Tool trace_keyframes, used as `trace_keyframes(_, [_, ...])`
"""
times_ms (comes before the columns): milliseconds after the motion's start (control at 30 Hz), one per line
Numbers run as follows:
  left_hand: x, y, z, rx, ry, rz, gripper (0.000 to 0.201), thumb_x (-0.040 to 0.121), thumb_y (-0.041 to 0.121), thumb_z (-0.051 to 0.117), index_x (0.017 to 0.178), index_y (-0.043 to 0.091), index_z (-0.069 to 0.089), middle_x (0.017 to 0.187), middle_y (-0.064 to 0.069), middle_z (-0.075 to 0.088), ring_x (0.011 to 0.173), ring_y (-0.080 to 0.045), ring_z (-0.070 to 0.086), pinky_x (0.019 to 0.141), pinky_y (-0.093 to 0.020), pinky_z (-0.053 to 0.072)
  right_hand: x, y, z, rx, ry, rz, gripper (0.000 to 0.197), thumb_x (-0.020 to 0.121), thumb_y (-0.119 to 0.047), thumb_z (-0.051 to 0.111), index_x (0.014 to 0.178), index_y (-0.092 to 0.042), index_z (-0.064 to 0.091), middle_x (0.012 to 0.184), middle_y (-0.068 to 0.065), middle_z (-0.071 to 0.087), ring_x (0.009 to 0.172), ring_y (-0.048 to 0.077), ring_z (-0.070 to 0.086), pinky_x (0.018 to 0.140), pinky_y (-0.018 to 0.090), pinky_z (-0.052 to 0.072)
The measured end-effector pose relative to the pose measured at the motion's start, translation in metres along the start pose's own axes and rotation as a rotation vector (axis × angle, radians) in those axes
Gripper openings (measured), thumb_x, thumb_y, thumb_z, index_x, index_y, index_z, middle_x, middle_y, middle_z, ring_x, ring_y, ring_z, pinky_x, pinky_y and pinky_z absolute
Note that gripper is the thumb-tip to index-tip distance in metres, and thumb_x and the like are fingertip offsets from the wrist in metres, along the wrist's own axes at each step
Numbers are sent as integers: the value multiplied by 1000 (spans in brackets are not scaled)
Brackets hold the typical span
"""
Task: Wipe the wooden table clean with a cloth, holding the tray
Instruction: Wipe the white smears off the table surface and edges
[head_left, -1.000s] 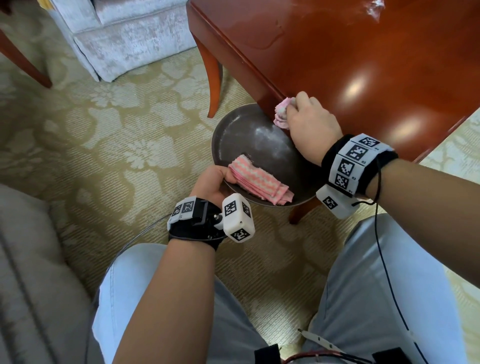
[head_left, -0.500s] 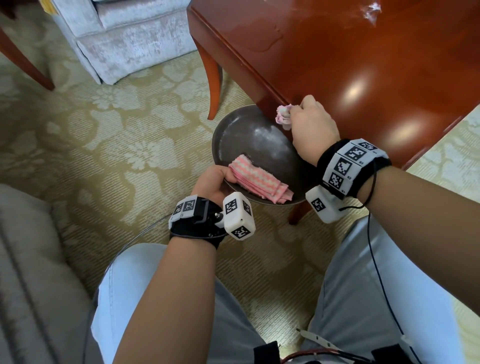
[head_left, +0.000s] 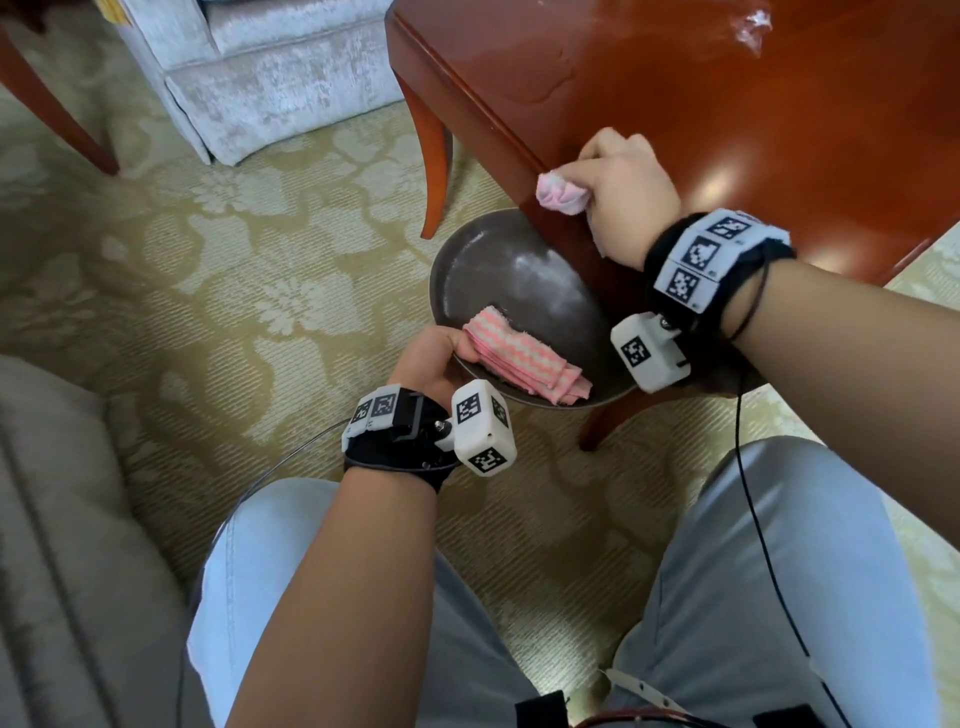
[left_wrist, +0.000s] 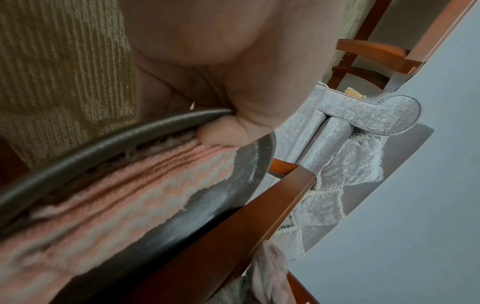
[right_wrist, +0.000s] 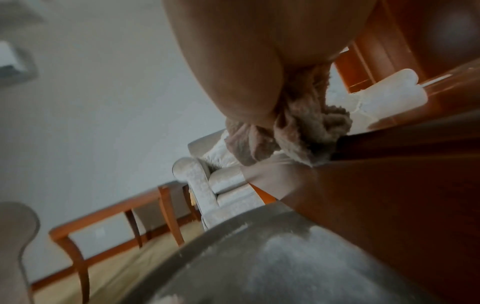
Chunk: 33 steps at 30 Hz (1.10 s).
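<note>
Two-handed grip at the edge of the wooden table (head_left: 727, 130).

The right hand (head_left: 631, 195) is curled tight round a bunched pink cloth (head_left: 561, 193), which bulges out past the thumb side and presses on the table's edge. Below it, the left hand (head_left: 434, 364) clamps the near rim of the dark round tray (head_left: 498, 270), thumb (left_wrist: 221, 133) over the rim, pinning a folded pink-striped cloth (head_left: 519, 358) that lies inside; the tray's far part sits under the table edge.
</note>
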<state>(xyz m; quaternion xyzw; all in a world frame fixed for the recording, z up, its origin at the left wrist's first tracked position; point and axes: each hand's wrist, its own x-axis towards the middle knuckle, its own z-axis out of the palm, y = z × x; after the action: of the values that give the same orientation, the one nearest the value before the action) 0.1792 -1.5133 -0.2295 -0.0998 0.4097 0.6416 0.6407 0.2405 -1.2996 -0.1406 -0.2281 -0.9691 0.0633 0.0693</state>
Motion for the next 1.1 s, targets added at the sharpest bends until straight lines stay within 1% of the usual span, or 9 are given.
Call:
trace_keyframes(67, [1,-1,-1,1,12,19,31,80,-2,25,72,-1,55,64,-15,62,56,-30,65,52,-29,56,2,-7,4,-147,-92,-43,30,90,-9,50,111,-19,69,117,9,50,109,35,41,74,39,39])
trace_keyframes(200, [5,-1,-4,1,-7,20,32,75,-2,28,88,-2,57,81,-17,61,71,-33,65,61,-33,59,3,-12,10,-323,-178,7,18,91,-11,56,108,-15,64,120,6,44,116,34,38,78,38,44])
trace_keyframes(400, [4,1,-2,22,10,15,28,76,-3,26,80,1,54,76,-14,57,63,-31,63,56,-30,57,-7,-14,8,-414,-253,40,18,98,-23,52,101,-17,68,120,2,43,112,32,38,72,36,41])
trace_keyframes(500, [2,-1,-1,30,19,9,28,76,-2,27,81,0,55,77,-15,58,62,-31,63,56,-30,57,-14,-14,6,-412,-288,71,18,99,-21,51,104,-16,68,120,1,41,112,33,36,71,36,41])
trace_keyframes(633, [3,-3,-3,26,32,-1,37,74,-1,28,99,-2,55,82,-17,60,72,-34,63,65,-35,60,-31,-11,10,-415,-227,89,17,98,-19,53,98,-14,69,114,2,41,106,34,39,65,36,41])
trace_keyframes(800, [-3,-6,4,36,46,24,32,78,-3,26,88,-4,56,74,-15,62,64,-31,65,58,-31,59,-56,-10,3,-386,-247,118,25,98,-27,52,95,-10,70,113,3,43,104,33,39,68,37,42])
trace_keyframes(900, [-7,-7,6,11,29,25,35,77,-4,26,95,-4,56,83,-17,62,70,-33,65,58,-33,59,-69,-7,-4,-328,-280,76,17,93,-21,55,87,-18,71,108,-3,48,101,27,40,72,37,44])
trace_keyframes(1033, [-8,-7,5,34,38,11,38,82,-6,23,70,-4,59,70,-17,61,55,-29,66,47,-26,55,-83,12,-12,-12,-89,42,42,76,2,49,94,-26,75,98,-2,60,87,25,53,83,39,43])
trace_keyframes(1100, [-4,-7,-1,44,28,17,34,79,-6,25,75,-3,59,72,-16,63,58,-29,68,50,-27,56,-88,22,-20,196,76,141,48,74,8,48,104,-19,75,97,7,61,88,29,57,82,37,45])
